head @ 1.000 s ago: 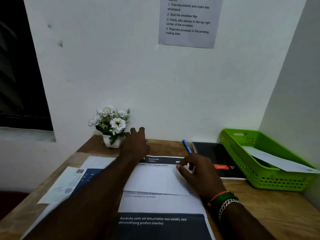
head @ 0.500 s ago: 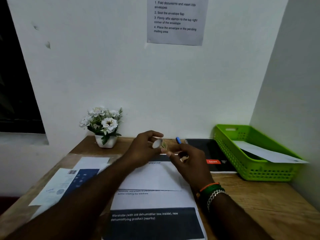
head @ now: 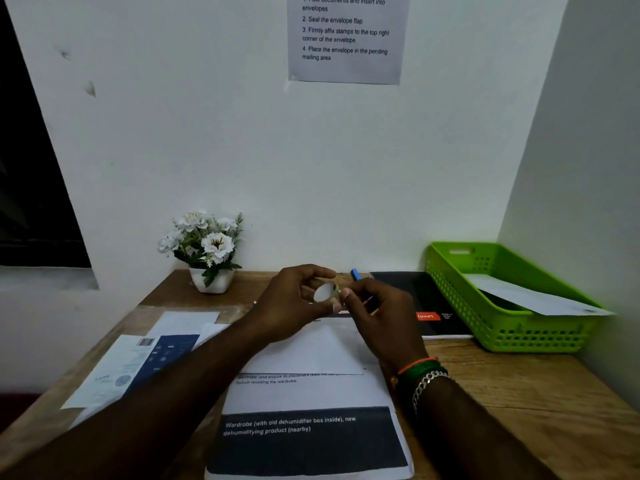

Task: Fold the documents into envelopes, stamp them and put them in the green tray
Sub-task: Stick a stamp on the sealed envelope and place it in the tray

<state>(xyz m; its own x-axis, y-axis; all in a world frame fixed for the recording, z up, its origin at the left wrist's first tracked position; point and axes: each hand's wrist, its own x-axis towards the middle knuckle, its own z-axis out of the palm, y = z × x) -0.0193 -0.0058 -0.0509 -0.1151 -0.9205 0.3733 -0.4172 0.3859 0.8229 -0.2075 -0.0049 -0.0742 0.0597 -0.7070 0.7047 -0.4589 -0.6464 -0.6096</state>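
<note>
**Q:** Envelope — where does it lie?

**A:** A plain white paper envelope (head: pixel 308 351) lies flat in the middle of the wooden desk (head: pixel 519 386), on top of a printed white document with a dark blue band (head: pixel 308 438) at the near edge. Both hands hover just above its far end.

**Q:** What are the hands doing?

**A:** The left hand (head: pixel 294 303) curls its fingers and thumb around a small pale roll of tape (head: pixel 325 292), holding it upright. The right hand (head: pixel 377 317), wearing orange, green and silver wrist bands, pinches at the roll's right edge with its fingertips; whether it grips a tape end is too small to tell.

**Q:** And the tray?

**A:** A bright green perforated plastic tray (head: pixel 446 282) sits at the far right, against the wall, with a second white envelope (head: pixel 533 299) resting in it and jutting over its right rim.

**Q:** Anything else?

**A:** A black notebook (head: pixel 426 299) lies just left of the tray, a blue pen (head: pixel 355 274) beside it. White flowers in a white pot (head: pixel 207 251) stand far left; more papers (head: pixel 138 365) lie near left.
</note>
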